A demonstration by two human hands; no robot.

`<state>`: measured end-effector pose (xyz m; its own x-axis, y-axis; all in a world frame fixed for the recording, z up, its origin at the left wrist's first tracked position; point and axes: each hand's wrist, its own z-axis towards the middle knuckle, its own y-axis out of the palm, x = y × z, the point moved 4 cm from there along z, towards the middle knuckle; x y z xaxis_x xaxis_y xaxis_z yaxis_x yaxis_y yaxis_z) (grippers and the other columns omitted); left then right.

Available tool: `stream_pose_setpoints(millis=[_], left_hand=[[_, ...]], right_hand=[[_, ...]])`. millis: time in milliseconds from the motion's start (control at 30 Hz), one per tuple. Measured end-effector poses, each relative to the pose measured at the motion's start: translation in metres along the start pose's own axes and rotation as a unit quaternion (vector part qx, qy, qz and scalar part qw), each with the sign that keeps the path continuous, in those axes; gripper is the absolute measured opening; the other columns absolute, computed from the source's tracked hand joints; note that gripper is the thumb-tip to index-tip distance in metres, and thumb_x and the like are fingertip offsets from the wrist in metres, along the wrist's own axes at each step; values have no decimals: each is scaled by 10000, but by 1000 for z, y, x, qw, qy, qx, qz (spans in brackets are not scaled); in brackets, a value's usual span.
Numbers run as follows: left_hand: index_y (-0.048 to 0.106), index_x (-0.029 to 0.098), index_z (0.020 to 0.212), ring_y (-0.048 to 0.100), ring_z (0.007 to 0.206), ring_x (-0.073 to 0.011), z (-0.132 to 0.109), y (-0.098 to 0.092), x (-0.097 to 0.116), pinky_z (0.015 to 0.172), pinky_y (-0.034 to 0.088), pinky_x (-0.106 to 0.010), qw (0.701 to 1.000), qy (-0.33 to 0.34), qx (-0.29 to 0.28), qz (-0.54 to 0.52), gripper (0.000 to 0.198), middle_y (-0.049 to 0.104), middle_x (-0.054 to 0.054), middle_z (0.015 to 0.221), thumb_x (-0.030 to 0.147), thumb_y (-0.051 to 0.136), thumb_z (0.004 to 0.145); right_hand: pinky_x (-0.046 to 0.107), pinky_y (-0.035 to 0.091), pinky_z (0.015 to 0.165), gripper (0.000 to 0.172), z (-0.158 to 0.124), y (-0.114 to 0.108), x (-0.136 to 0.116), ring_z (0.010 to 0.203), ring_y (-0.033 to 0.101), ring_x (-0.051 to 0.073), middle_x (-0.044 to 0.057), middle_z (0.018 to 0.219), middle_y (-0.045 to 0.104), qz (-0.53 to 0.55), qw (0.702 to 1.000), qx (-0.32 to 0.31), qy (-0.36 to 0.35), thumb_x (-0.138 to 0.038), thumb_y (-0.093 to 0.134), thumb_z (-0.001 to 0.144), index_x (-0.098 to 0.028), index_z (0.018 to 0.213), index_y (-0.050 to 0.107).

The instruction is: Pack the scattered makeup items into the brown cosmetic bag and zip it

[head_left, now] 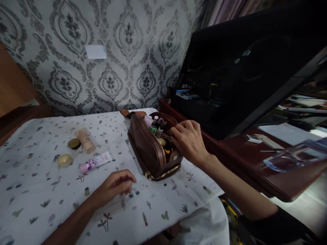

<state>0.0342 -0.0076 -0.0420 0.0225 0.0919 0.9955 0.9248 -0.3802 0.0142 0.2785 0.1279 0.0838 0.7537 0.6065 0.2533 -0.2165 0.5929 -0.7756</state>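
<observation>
A brown leather makeup bag (145,146) stands unzipped on the patterned tablecloth, its gold zipper hanging at the front. Inside the bag, a green-labelled item (153,129), several small tubes and a pale round item (161,142) show; deeper contents are hidden. My right hand (190,141) is closed on the bag's right rim, its fingertips partly hidden in the opening. Left of the bag, my left hand (116,185) hovers low over the cloth or rests on it, fingers loosely bent with nothing in them. Nearest to it is a pink and white tube (95,162) with a purple print.
A beige squeeze tube (86,140), a dark olive round item (74,143) and a pale yellow one (64,160) lie at left. Behind the bag is a brown strap (133,113). A large black screen (230,78) and a dark red desk (255,170) border the right side.
</observation>
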Motion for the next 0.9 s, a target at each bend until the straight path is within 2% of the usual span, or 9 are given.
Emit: stream_pose_setpoints(millis=[200,333,433,600,700,767,800,833,900], left_hand=[[680,171,1006,516,654,-119,0,1,-1,575,362,-221,1000,-6,-5,2,431,606,-14,738,588,649,903],[679,170,1011,530,668,-125,0,1,3,581,366,-224,1000,-10,-5,13,451,619,-21,753,605,644,898],[676,168,1012,535,677,-124,-2,1,6,592,371,-223,1000,-14,-5,19,443,625,-22,760,597,637,906],[663,157,1012,539,675,-123,-4,3,11,613,399,-227,1000,8,8,19,440,625,-22,764,585,620,916],[661,155,1007,526,643,-122,-3,-4,15,590,393,-229,995,29,61,78,401,617,-18,759,543,591,938],[669,164,1002,518,628,-127,-5,-17,20,592,392,-239,974,57,132,173,328,617,-13,751,472,562,962],[673,171,998,528,639,-136,-6,-26,24,612,405,-250,954,75,177,231,292,629,-17,761,431,542,974],[676,177,995,553,675,-154,-9,-36,29,650,428,-268,926,94,222,291,269,648,-29,790,392,515,985],[680,178,1010,608,823,-210,-16,-57,37,774,471,-327,849,119,308,412,279,686,-77,895,343,455,1005]], right_hand=[[585,359,1002,239,-5,2,5,1037,518,318,102,941,728,61,998,9,-6,-293,613,955,-227,738,689],[554,405,982,221,-8,-1,10,1051,576,302,73,987,761,90,996,28,2,-259,617,953,-227,748,692],[496,471,907,218,-10,-9,9,997,642,278,61,963,772,133,988,78,14,-283,614,969,-227,776,698],[461,524,818,94,-14,-34,-14,921,695,273,58,903,775,199,964,174,-6,-252,663,959,-247,877,707],[443,540,793,122,-18,-49,-43,902,705,261,49,886,773,234,944,222,-63,-151,691,925,-272,919,702],[440,558,791,164,-21,-52,-68,895,708,255,49,891,769,281,931,212,-98,-117,677,922,-273,968,696],[438,570,793,169,-22,-51,-82,901,708,252,52,902,768,310,923,194,-120,-113,663,927,-264,997,692],[430,580,797,164,-23,-48,-97,908,703,247,54,910,767,339,913,176,-144,-114,655,931,-250,1015,689],[403,592,813,145,-25,-38,-125,925,689,230,42,903,761,382,894,141,-187,-114,648,938,-235,1009,684]])
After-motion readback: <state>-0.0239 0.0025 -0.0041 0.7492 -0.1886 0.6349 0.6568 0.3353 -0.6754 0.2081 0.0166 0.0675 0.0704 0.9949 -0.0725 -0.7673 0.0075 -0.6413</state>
